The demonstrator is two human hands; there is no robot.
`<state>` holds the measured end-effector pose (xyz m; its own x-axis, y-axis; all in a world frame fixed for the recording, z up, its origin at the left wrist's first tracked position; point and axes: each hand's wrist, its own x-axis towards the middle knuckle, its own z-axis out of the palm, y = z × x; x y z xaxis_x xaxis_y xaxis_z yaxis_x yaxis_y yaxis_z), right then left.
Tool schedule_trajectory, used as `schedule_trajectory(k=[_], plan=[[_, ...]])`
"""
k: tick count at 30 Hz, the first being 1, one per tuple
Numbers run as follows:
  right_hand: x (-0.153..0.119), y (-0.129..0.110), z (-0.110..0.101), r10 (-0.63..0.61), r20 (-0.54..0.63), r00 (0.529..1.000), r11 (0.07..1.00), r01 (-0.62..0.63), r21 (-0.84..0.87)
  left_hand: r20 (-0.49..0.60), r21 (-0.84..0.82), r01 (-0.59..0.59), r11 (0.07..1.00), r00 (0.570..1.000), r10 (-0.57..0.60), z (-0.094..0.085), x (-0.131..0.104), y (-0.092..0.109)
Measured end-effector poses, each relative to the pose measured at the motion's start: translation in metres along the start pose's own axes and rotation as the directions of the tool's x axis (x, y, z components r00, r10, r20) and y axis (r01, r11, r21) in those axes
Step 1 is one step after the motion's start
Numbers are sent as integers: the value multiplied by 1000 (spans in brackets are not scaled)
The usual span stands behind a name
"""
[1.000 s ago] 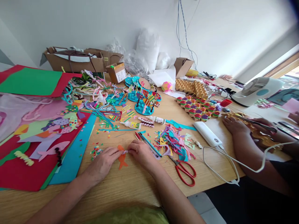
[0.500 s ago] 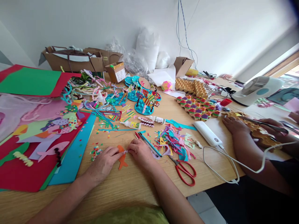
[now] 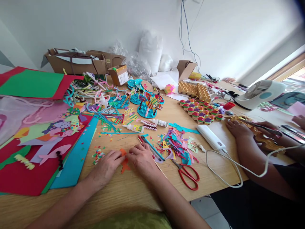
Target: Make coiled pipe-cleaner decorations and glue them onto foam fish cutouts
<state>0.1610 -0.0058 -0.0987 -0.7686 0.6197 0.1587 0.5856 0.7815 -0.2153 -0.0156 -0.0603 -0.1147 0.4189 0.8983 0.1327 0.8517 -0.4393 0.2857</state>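
An orange paper fish [image 3: 125, 166] lies on the wooden table between my hands, partly covered by fingers. My left hand [image 3: 108, 167] has its fingertips pressed on the fish's upper left part. My right hand [image 3: 141, 159] bends over the fish's right side, its fingers together; what it pinches, if anything, is hidden. A thin pale strip [image 3: 160, 169] sticks out beside the right wrist. Colored pens [image 3: 153, 148] lie just beyond the right hand. Small paper bits [image 3: 97, 155] are scattered left of the fish.
Red-handled scissors [image 3: 188, 176] and paper scraps [image 3: 177, 144] lie to the right, near a white power bank [image 3: 211, 136] with a cable. Stacked colored sheets [image 3: 71, 165] cover the left. Glue bottles [image 3: 134, 128] lie ahead. At the right, another person's hands [image 3: 240, 130] work with scissors on egg carton.
My right hand has shifted slightly over the fish and turned more palm-down. The pale strip now shows beside its wrist. The view has moved a little.
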Motion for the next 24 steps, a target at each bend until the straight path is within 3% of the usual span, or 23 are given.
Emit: schedule_trajectory(k=[11,17,24], plan=[[-7,-2,3,-91,14,996,981,92,-172,2,79,-47,996,999,47,0,0,-1],[-10,-5,4,-82,27,996,972,86,-219,-28,95,-43,995,999,46,5,-2,-2],[-8,-6,2,-46,52,998,980,55,-192,-106,-31,-75,997,992,71,6,-7,-15]])
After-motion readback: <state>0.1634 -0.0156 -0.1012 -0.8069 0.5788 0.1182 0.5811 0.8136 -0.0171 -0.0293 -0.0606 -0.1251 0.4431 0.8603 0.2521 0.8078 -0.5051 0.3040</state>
